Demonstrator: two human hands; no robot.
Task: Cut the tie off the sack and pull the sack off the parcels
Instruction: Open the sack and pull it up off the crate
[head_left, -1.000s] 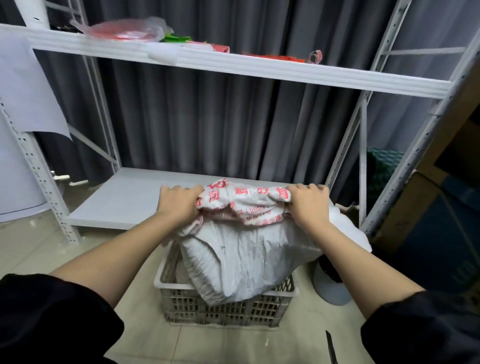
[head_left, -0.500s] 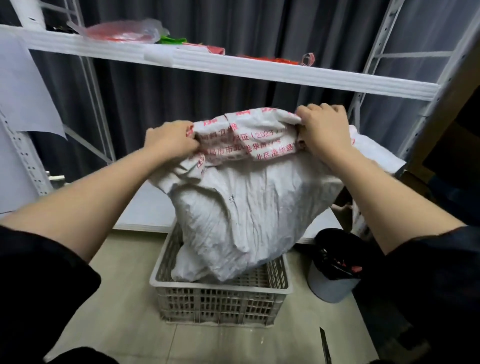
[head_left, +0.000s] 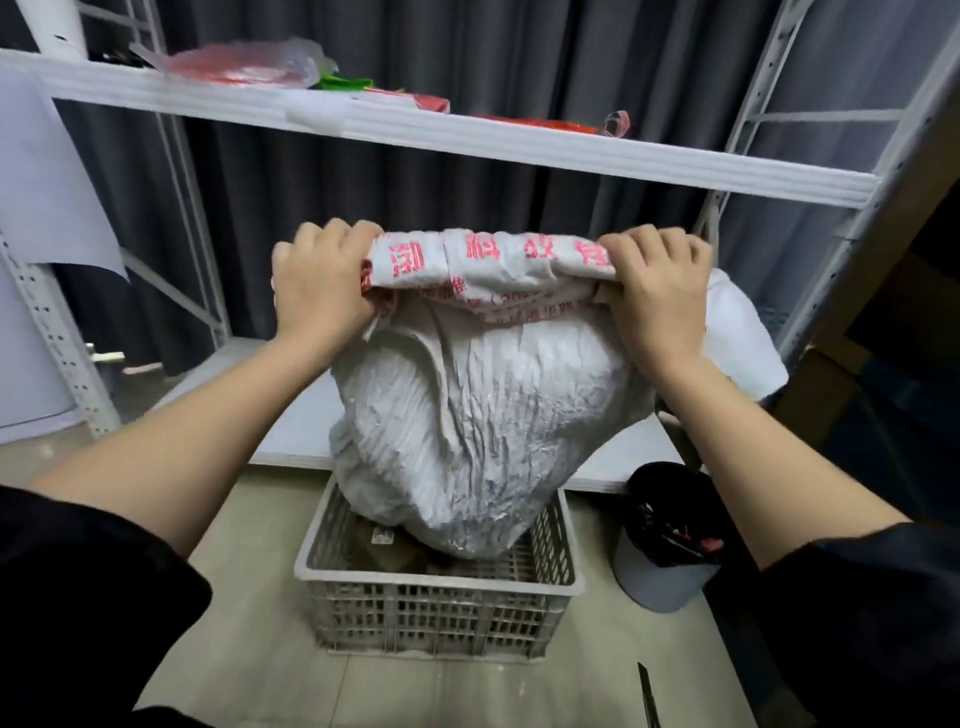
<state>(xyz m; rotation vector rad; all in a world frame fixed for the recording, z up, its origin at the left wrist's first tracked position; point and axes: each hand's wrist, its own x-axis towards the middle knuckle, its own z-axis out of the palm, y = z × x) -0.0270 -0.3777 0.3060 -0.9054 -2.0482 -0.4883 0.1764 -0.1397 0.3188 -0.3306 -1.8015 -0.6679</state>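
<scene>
The white sack (head_left: 467, 415) hangs upside down over the grey crate (head_left: 441, 603), lifted clear of where it sat a second ago, so its mouth now dangles just inside the rim. The left hand (head_left: 317, 291) and right hand (head_left: 654, 296) each clench its rolled, red-printed bottom edge. A parcel (head_left: 389, 551), probably, has dropped into the crate: the emptying looks underway.

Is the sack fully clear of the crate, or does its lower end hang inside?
Partly inside. Both hands, left and right, grip the sack by its top; its lower end dips below the crate rim.
</scene>
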